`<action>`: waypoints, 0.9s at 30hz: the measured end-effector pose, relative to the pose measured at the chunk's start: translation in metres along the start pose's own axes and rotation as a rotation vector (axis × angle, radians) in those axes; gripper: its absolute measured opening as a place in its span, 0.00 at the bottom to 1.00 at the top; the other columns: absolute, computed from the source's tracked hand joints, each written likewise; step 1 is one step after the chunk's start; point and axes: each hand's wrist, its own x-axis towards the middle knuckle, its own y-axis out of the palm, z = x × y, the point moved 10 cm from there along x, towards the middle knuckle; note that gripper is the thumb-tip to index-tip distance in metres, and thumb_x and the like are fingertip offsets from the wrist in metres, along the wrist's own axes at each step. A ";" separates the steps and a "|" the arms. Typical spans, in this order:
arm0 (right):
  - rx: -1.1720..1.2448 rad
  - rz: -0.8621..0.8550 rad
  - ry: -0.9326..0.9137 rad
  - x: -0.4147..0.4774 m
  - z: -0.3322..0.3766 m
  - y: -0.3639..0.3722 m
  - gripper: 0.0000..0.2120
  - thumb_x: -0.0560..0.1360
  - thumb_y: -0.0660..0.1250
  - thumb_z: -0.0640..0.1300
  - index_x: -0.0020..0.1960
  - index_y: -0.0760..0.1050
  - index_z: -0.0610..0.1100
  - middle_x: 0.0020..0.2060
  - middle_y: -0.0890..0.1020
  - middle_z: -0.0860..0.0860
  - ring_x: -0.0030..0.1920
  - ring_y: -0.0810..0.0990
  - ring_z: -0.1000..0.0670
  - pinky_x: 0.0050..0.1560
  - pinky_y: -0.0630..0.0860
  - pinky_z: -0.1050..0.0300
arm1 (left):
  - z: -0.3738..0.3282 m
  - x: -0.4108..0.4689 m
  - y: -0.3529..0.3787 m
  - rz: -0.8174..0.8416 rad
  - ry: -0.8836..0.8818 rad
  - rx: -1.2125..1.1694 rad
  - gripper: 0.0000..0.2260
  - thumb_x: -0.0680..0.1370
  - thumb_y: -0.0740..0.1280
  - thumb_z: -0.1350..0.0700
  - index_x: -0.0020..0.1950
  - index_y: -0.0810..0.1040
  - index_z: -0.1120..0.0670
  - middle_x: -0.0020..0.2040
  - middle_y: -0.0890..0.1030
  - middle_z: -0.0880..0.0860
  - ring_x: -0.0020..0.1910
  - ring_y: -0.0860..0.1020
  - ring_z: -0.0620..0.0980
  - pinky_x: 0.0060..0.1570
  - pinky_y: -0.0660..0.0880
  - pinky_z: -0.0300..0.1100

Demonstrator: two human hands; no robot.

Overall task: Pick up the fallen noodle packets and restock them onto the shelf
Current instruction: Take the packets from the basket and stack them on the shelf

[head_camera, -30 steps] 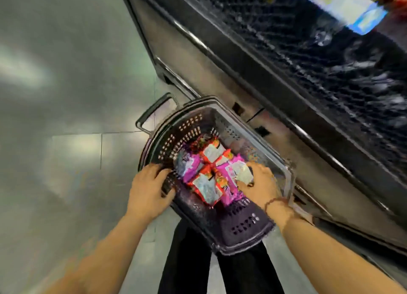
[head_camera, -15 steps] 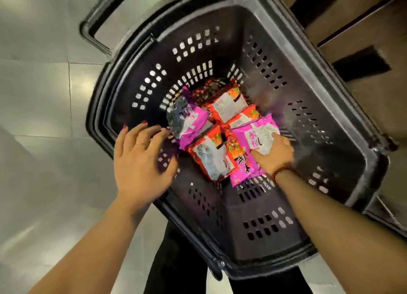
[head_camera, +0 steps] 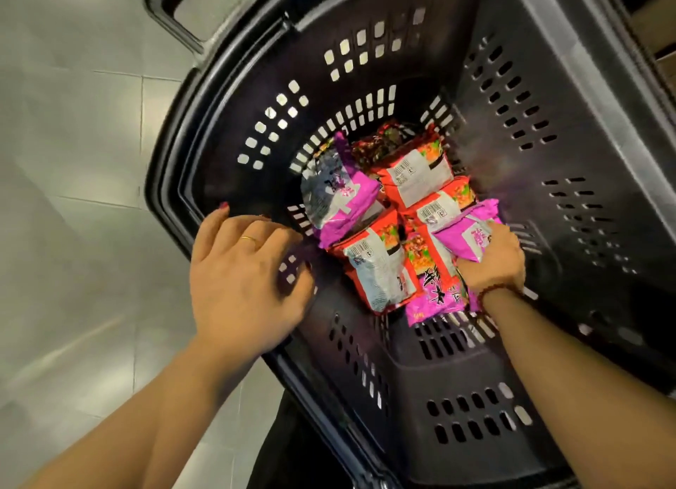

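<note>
Presently the right hand has its grip closed on a pink packet in the basket; its long axis runs 2–8 o'clock. Left hand rests open on the 9 o'clock rim, farther off.

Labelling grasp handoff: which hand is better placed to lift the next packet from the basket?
Right. The right hand already rests on a pink packet inside the basket; the left hand lies spread at the basket's near wall, touching no packet.

Bright overhead light; glare on floor tiles; wide-angle edge distortion; slight blur.
</note>
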 end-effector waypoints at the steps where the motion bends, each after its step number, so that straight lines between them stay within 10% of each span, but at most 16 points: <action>1: 0.112 0.005 -0.007 -0.003 0.000 -0.005 0.31 0.68 0.74 0.45 0.68 0.67 0.42 0.62 0.74 0.40 0.62 0.73 0.37 0.63 0.73 0.43 | 0.000 0.000 0.000 0.003 0.000 -0.001 0.11 0.68 0.68 0.49 0.45 0.83 0.52 0.44 0.82 0.50 0.52 0.78 0.55 0.69 0.61 0.51; 6: 0.809 0.283 -0.009 -0.049 0.034 -0.034 0.24 0.67 0.74 0.30 0.60 0.74 0.40 0.49 0.82 0.46 0.47 0.80 0.43 0.51 0.77 0.51 | 0.003 -0.001 0.008 0.098 -0.041 0.003 0.10 0.69 0.65 0.48 0.43 0.82 0.51 0.42 0.82 0.48 0.51 0.79 0.53 0.70 0.58 0.49; 11: 1.361 0.723 0.207 -0.107 0.093 -0.042 0.34 0.56 0.78 0.37 0.61 0.73 0.39 0.51 0.82 0.42 0.51 0.81 0.41 0.41 0.83 0.46 | -0.002 0.001 0.007 0.144 -0.036 -0.057 0.15 0.74 0.61 0.43 0.48 0.83 0.49 0.47 0.83 0.47 0.54 0.79 0.51 0.69 0.58 0.50; 15: 1.355 0.971 0.116 -0.134 0.146 -0.056 0.34 0.38 0.86 0.45 0.44 0.85 0.39 0.40 0.85 0.43 0.41 0.85 0.45 0.41 0.83 0.47 | -0.001 0.015 -0.012 0.124 -0.300 -0.699 0.22 0.71 0.67 0.36 0.56 0.80 0.49 0.53 0.81 0.43 0.54 0.78 0.42 0.57 0.69 0.31; 19: 1.309 1.078 0.098 -0.146 0.181 -0.049 0.31 0.42 0.86 0.48 0.44 0.84 0.44 0.44 0.84 0.43 0.45 0.83 0.42 0.52 0.78 0.41 | -0.029 0.019 -0.001 0.464 -0.614 -1.588 0.19 0.67 0.75 0.47 0.54 0.80 0.53 0.44 0.86 0.49 0.40 0.84 0.46 0.40 0.79 0.38; 23: 1.142 1.028 0.053 -0.146 0.199 -0.039 0.39 0.51 0.84 0.55 0.58 0.78 0.44 0.55 0.78 0.41 0.48 0.80 0.43 0.60 0.72 0.39 | -0.011 0.020 -0.006 0.445 -0.632 -1.741 0.20 0.67 0.75 0.58 0.58 0.77 0.55 0.45 0.85 0.52 0.40 0.84 0.50 0.39 0.80 0.41; 27: 1.068 1.008 -0.080 -0.155 0.223 -0.042 0.18 0.69 0.71 0.46 0.58 0.78 0.43 0.54 0.81 0.42 0.46 0.82 0.48 0.48 0.79 0.52 | 0.023 0.006 -0.008 0.303 -0.674 -1.705 0.24 0.64 0.75 0.62 0.58 0.75 0.57 0.47 0.86 0.54 0.43 0.84 0.52 0.40 0.80 0.43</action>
